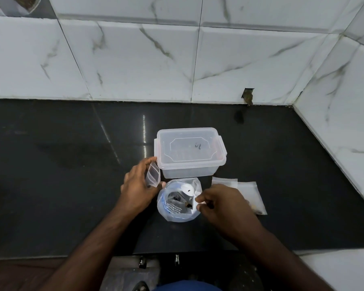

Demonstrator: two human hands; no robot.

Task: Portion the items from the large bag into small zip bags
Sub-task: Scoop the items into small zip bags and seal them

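- The large bag (178, 203) is stood open on the dark worktop (72, 143), just in front of the clear lidded container (189, 152); dark pieces are seen inside it.
- A small zip bag (152, 175) is gripped between thumb and fingers of the left hand (138, 186), just left of the large bag's mouth and touching the container's front left corner.
- The right hand (221, 203) is held at the right rim of the large bag, its fingers curled and pinching something at the rim; what is pinched cannot be told.
- More small zip bags (248, 192) are laid flat to the right of the large bag, partly covered by the right hand.
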